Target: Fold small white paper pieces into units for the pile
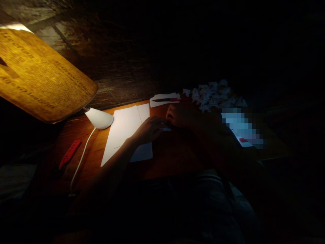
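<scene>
My left hand rests with curled fingers on the right edge of some white paper sheets on the wooden table. Its fingertips pinch a small white piece of paper. My right hand is just to the right, in deep shadow, fingers bent and meeting the left hand at that same small piece. A pile of several small folded white paper pieces lies behind the hands.
A small white lamp with a white cord lights the table's left side. A red tool lies at left. A red-handled knife rests on white paper at the back. A wooden board leans at far left.
</scene>
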Demonstrator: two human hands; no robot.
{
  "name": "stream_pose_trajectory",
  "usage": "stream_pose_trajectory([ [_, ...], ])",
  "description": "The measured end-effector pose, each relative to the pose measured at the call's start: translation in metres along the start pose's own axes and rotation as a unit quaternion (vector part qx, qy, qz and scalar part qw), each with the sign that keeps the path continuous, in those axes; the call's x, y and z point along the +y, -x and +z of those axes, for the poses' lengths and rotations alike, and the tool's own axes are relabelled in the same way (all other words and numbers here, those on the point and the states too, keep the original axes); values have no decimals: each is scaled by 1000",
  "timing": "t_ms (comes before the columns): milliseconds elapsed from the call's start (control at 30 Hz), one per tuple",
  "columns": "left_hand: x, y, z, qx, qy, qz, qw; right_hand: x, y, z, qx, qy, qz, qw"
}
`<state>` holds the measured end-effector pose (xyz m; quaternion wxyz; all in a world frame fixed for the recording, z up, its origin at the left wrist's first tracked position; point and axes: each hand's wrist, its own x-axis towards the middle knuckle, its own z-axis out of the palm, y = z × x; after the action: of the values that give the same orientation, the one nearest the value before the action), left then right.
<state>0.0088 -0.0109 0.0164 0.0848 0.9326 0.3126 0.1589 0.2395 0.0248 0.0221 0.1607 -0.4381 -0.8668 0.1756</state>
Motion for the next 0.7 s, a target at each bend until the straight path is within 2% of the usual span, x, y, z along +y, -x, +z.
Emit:
stream_pose_trajectory([
  [300,3,-1,-2,-6,-8,-3,1000,-7,-1,0,5,-1,26,1000],
  [700,2,3,0,-8,-34,-7,999,1,-5,3,24,-61,38,997],
])
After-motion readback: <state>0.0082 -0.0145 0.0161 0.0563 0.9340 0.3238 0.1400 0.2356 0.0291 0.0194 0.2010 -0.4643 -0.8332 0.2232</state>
